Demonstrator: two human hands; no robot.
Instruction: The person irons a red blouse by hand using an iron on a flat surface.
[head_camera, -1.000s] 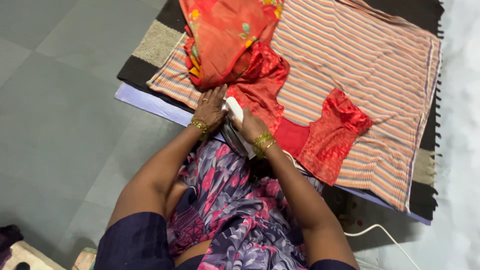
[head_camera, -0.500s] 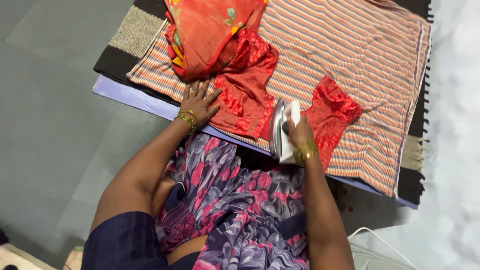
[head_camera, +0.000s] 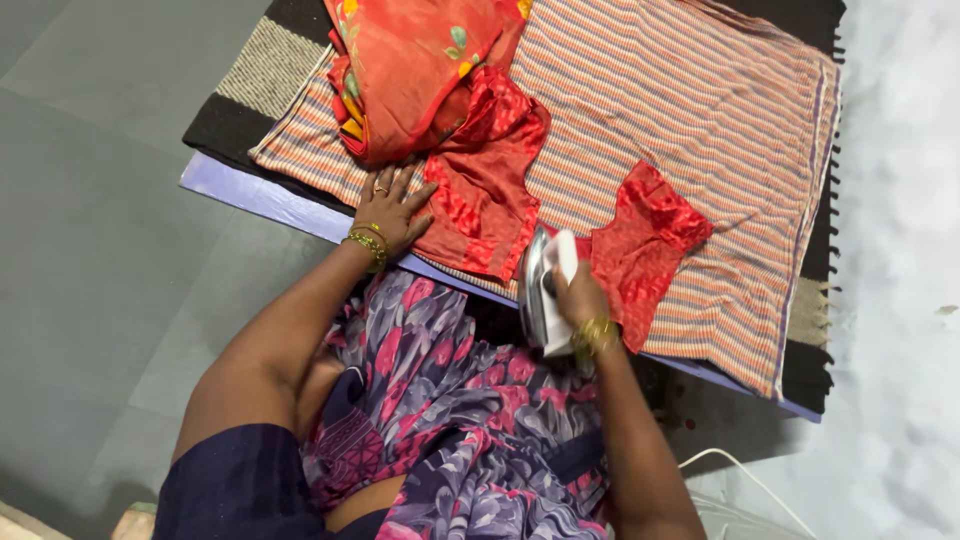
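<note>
Red satin blouse (head_camera: 490, 190) lies on the striped cloth (head_camera: 700, 120), the left hand (head_camera: 392, 210) flat on its edge. Right hand (head_camera: 578, 298), gripping the white iron (head_camera: 545, 290), has moved off the blouse and stands it upright beside the spread sleeve, pausing the pressing

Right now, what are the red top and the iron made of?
The red blouse looks like shiny woven cloth, maybe silk or satin, since its folds glint. The iron, gripped by the right hand, seems white plastic with a grey metal plate, judging by its smooth surfaces.
</note>
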